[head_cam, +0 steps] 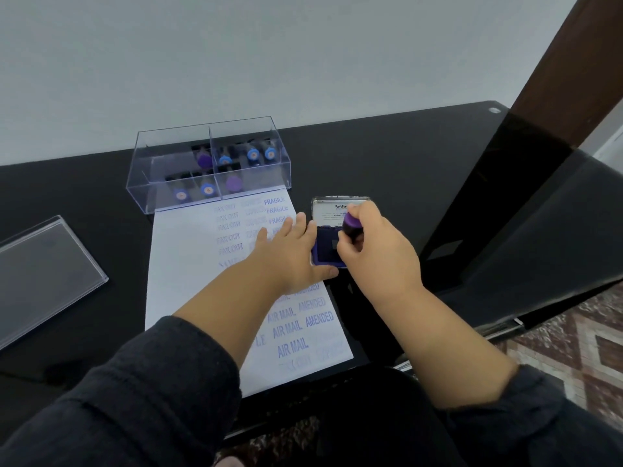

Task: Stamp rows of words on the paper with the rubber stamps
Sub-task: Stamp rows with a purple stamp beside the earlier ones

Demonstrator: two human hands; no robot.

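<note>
A white sheet of paper lies on the black table, printed with blue rows reading FAX OUT, FRAGILE, AIR MAIL and AMENDED. My left hand rests flat on the paper, fingers straight, its thumb against the near edge of the open ink pad. My right hand grips a stamp with a purple knob and holds it down on the pad's dark blue surface. The pad's open lid stands behind it.
A clear plastic box with several blue- and purple-topped stamps sits at the paper's far end. Its clear lid lies at the left. The black table ends at the right, beside a dark wooden post.
</note>
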